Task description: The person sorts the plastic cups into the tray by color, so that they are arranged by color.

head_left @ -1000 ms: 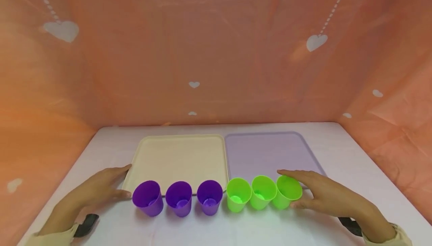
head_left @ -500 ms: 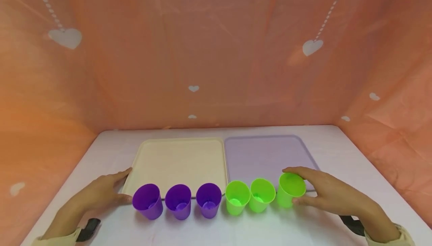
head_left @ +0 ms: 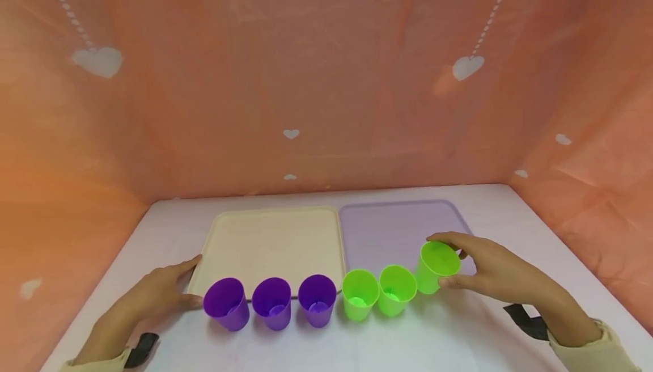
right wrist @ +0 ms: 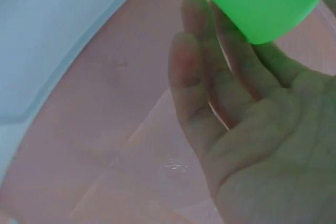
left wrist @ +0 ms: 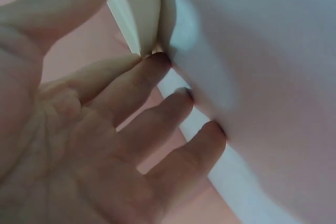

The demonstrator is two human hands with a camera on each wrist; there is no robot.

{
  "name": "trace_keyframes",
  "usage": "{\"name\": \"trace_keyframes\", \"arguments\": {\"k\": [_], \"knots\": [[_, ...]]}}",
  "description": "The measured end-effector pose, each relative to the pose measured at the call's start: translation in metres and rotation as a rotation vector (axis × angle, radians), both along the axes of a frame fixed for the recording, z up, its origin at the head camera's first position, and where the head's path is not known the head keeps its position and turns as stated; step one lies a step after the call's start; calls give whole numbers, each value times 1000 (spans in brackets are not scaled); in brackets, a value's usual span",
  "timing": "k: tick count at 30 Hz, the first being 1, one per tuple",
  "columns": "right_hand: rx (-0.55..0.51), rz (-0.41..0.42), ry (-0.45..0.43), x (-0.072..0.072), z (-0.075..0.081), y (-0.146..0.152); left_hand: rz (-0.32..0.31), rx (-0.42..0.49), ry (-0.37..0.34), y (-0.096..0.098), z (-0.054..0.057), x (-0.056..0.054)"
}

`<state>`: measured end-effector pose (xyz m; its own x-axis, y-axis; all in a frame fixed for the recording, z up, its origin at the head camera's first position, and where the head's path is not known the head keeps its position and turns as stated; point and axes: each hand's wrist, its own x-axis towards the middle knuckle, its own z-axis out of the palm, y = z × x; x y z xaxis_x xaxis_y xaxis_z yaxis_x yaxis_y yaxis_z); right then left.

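- My right hand [head_left: 492, 271] pinches the rightmost green cup [head_left: 435, 267] at the lavender tray [head_left: 393, 233]'s near edge, toward its right corner.
- My left hand [head_left: 155, 291], fingers spread, rests by the cream tray [head_left: 272, 247]'s left edge.
- Two more green cups [head_left: 360, 298] and three purple cups [head_left: 275, 307] line the trays' near edges.

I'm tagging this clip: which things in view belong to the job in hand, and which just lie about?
Likely in the job:
right hand, gripping the rightmost bright-green tapered plastic cup
two matching green cups, three deep-purple tapered plastic cups
cream rectangular tray, lavender rectangular tray

Likely just surroundings:
orange heart-printed backdrop
white tabletop
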<state>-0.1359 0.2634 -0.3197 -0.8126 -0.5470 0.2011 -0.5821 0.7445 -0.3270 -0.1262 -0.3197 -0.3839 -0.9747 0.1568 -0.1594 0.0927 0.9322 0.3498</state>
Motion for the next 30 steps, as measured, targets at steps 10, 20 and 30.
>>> {"name": "trace_keyframes", "arguments": {"k": [10,20,30], "knots": [[5,-31,-51,-25,19,-25,-12,8,-9,-4,-3,0],[-74,48,-73,-41,14,-44,-8,15,-28,-3,-7,2],[-99,82,-90,-54,18,-71,-37,-2,36,-8,-10,0]]}}
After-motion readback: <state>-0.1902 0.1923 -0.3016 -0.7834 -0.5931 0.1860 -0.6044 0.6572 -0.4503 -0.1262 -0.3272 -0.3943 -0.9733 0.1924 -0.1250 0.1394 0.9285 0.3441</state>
